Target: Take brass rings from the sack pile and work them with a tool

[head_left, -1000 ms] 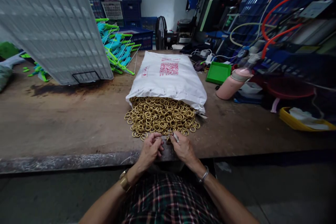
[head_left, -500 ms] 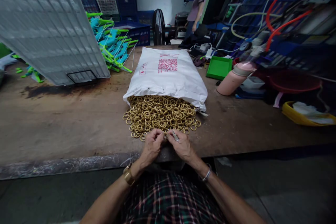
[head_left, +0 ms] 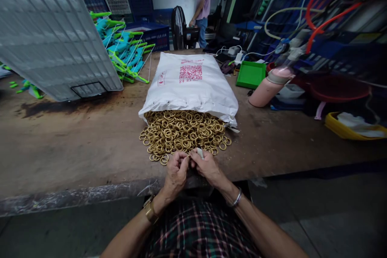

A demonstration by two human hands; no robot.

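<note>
From the head camera, the white sack [head_left: 211, 94] bears a red QR code [head_left: 190, 72], with red characters around it too blurred to read surely. Gold rings [head_left: 184, 133] spill from the sack's near mouth onto the brown wooden counter [head_left: 99, 149]. Nearer than the sack, the right hand's [head_left: 209, 169] fingers grasp a small pale tool [head_left: 200, 152]; the left hand's [head_left: 177, 172] fingers are pinched close beside them, though I cannot tell what they hold. A dark stain [head_left: 57, 107] marks the counter left of the sack, below a grey ribbed panel [head_left: 60, 32]. Right of the sack are a green tray [head_left: 249, 74] and a tilted pink vessel [head_left: 267, 92]. Beyond the sack stand a black fan [head_left: 177, 28], blue crates [head_left: 140, 6] and a person [head_left: 204, 0] in a pink top.
</note>
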